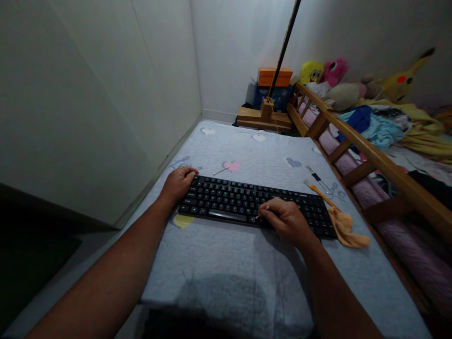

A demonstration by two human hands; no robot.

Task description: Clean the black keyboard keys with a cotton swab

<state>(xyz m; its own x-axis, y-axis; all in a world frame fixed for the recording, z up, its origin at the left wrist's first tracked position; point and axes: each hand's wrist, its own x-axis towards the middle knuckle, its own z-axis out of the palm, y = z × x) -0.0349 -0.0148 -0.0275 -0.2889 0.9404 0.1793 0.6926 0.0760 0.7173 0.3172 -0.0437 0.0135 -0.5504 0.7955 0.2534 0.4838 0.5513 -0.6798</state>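
Note:
A black keyboard (226,200) lies flat on the cloth-covered surface, slightly angled. At its far left corner my left hand (179,182) grips the edge, fingers curled over the rim. My right hand (286,217) is closed in a pinch over the right part of the keys. Between its fingertips is a thin cotton swab (258,217), mostly hidden by the hand, its tip down at the keys just right of the space bar. Another cotton swab (221,171) rests on the cloth beyond the keyboard. An orange cloth (348,229) lies against the keyboard's right end.
Right of the keyboard lie a brush with a yellow handle (323,194) and a slim tool with a black band (317,177). A wooden bed rail (374,155) runs along the right side; a white panel (106,94) stands left. A wooden stand (264,117) is at the back.

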